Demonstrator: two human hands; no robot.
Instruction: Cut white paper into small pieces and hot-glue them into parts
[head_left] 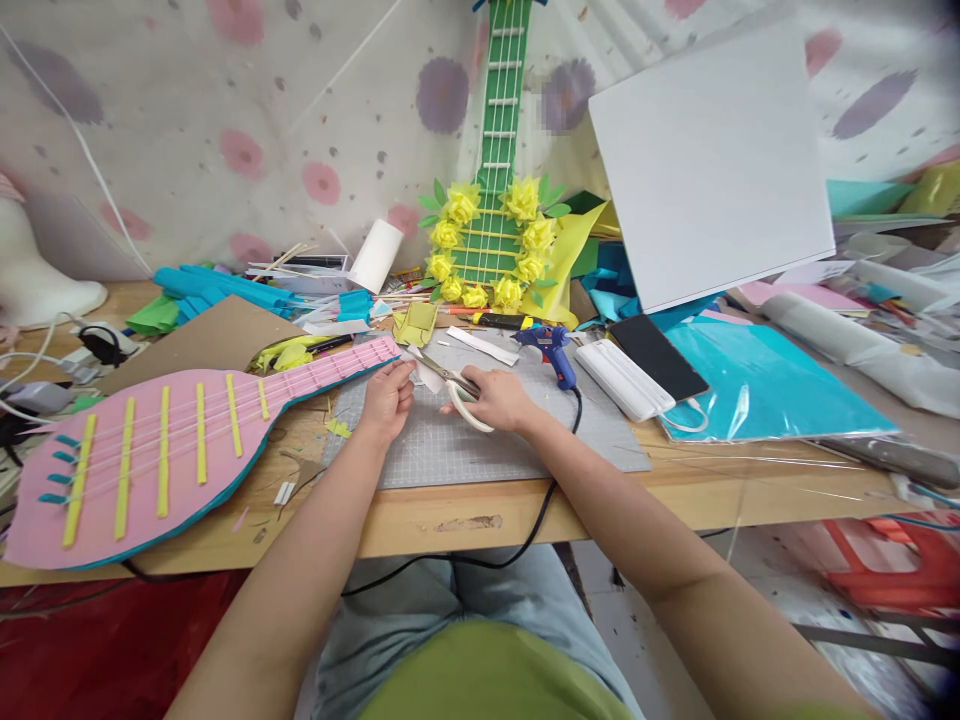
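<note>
Scissors (pixel 460 382) are gripped in the right hand (pixel 496 398), the left hand (pixel 388 402) is curled by the cutting mat's (pixel 465 455) left edge, contents indiscernible; for apparent cutting, steady alignment is required

shows metal on the scissors (pixel 452 378), smooth plastic on the glue gun (pixel 553 350), glossy film over the turquoise packet (pixel 757 385), chipped wood along the worktop (pixel 409 525).

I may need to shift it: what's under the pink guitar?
Under the pink guitar, a blue layer edges out, above the wooden table; whatever lies beneath its middle is covered.
</note>
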